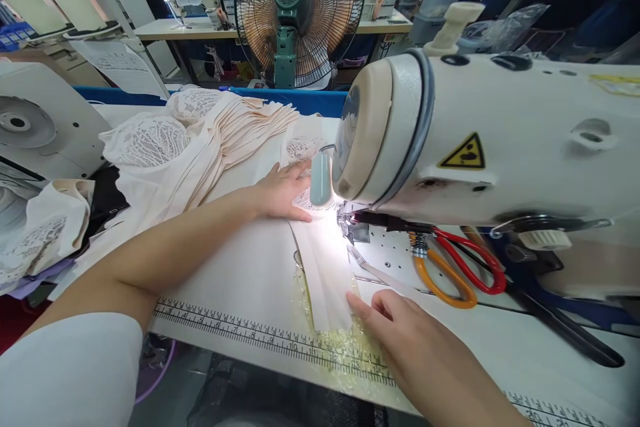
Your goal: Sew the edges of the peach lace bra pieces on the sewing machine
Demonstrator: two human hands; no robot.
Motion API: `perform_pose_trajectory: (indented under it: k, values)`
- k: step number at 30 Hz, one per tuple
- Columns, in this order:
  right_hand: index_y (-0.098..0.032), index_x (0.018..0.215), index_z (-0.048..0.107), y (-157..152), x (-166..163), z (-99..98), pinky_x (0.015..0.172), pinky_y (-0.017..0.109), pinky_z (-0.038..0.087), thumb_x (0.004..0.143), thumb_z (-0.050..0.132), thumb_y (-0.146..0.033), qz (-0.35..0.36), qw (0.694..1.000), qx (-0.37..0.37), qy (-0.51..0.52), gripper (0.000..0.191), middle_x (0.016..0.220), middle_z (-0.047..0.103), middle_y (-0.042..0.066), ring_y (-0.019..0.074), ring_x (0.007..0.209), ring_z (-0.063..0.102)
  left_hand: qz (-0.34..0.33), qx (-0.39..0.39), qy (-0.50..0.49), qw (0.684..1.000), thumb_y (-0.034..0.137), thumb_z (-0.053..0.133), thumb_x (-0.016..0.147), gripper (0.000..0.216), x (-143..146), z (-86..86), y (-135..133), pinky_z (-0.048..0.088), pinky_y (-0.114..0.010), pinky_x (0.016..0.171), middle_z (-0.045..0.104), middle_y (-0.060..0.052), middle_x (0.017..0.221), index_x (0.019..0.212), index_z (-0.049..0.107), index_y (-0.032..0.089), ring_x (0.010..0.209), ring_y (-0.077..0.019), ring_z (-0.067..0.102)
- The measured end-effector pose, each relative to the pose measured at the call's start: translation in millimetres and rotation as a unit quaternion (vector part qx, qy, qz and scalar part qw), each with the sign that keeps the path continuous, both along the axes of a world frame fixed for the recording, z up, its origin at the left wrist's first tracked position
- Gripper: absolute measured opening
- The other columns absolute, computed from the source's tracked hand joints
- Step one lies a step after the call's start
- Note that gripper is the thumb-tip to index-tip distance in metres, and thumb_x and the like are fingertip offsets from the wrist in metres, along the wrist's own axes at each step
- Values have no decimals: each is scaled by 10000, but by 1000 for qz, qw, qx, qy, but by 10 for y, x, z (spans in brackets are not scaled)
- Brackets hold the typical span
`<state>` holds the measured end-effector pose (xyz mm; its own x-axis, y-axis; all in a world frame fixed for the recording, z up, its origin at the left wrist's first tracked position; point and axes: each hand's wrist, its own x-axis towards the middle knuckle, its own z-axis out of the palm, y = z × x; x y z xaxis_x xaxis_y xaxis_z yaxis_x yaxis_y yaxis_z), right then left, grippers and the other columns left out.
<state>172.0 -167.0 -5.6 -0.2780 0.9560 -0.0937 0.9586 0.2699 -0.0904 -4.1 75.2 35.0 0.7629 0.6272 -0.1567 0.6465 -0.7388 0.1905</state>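
A pale cream fabric strip with lace (325, 273) lies under the lit needle area of a sewing machine (390, 133). My left hand (285, 192) rests flat on its lace part, left of the needle, fingers spread. At the strip's near right edge, my right hand (400, 330) has its fingers curled in, with the fingertips closed at the fabric's edge. A narrow pale tape (373, 269) runs from the presser foot (345, 217) toward the right. The machine head hides part of the lace behind it.
Scissors with red handles (493, 273) and an orange-handled tool (450, 287) lie right of the needle. Layered lace-cup pieces (215, 133) are heaped at the left. A printed ruler (240, 333) follows the table's front edge. A large fan (300, 13) stands behind.
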Motion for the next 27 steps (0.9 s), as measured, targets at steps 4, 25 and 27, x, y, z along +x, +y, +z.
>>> perform_pose_trajectory:
  k: [4, 25, 27]
  values:
    - [-261, 1242, 483, 51, -1, 17, 461, 216, 229, 775, 443, -52, 7, 1000, 1, 7, 513, 732, 473, -5, 126, 589, 453, -78, 76, -74, 991, 380, 531, 822, 473, 25, 3, -352, 383, -449, 961, 491, -153, 1266, 1215, 481, 122, 1163, -297, 450]
    - [-325, 1319, 437, 421, -80, 97, 425, 257, 133, 857, 430, -191, -53, 993, -41, -95, 481, 644, 475, -15, 136, 526, 452, -349, 154, -127, 916, 307, 465, 867, 240, -90, -246, -880, 419, -357, 788, 623, -61, 923, 829, 633, 139, 841, -185, 526]
    - [-325, 1360, 386, 475, -115, 157, 413, 264, 141, 873, 409, -206, -66, 989, -78, -103, 501, 656, 513, -8, 143, 522, 473, -342, 162, -129, 917, 289, 444, 878, 241, -86, -272, -852, 421, -347, 755, 626, -63, 942, 842, 632, 142, 844, -184, 533]
